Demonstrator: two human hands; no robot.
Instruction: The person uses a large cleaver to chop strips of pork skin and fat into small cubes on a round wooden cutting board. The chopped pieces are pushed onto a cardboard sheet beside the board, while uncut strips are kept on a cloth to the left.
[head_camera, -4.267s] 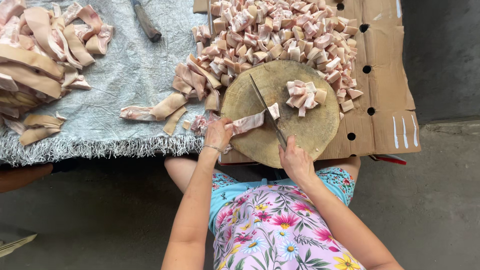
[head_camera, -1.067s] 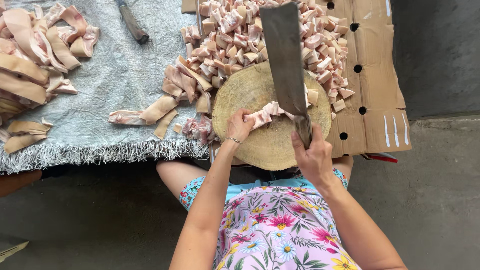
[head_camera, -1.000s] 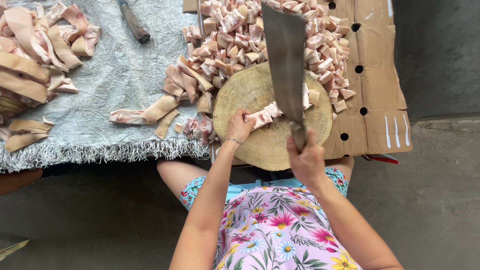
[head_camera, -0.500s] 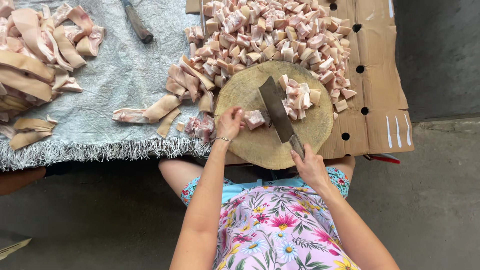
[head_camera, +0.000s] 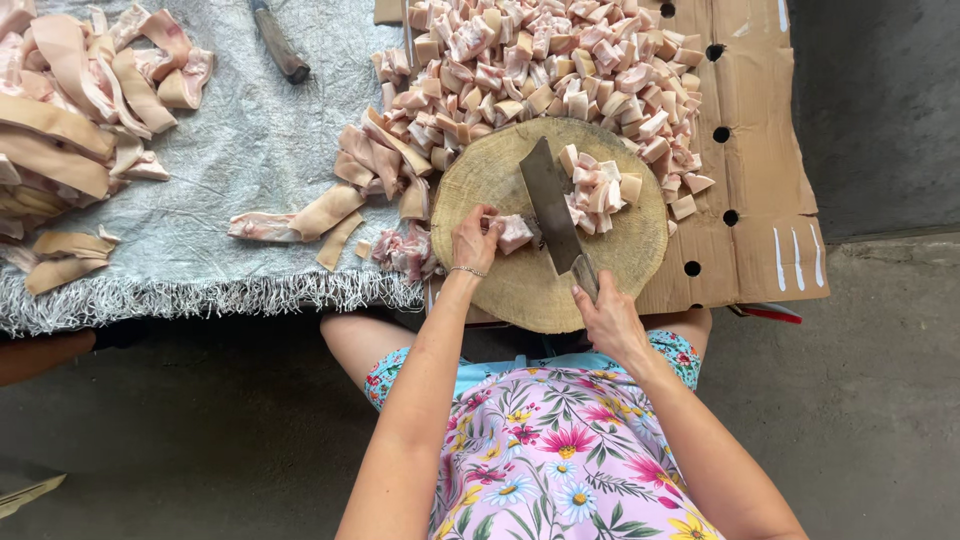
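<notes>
Cardboard sheet (head_camera: 760, 200) carries cut-cube heap (head_camera: 560, 70) along far edge. Round wood block (head_camera: 520, 280) at near edge, overhanging lap. Cleaver (head_camera: 552, 205) blade down mid-block, handle gripped by right hand (head_camera: 610, 320). Left hand (head_camera: 473, 240) pinches pork strip end (head_camera: 515, 232) just beside blade; judgement: curl fingertips back, chop straight. Small cube pile (head_camera: 600, 190) crowds right side; bare wood toward near rim.

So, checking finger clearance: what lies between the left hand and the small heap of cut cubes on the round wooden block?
In the head view, a pale meat piece under the left hand, then the cleaver blade, then the heap.
</notes>
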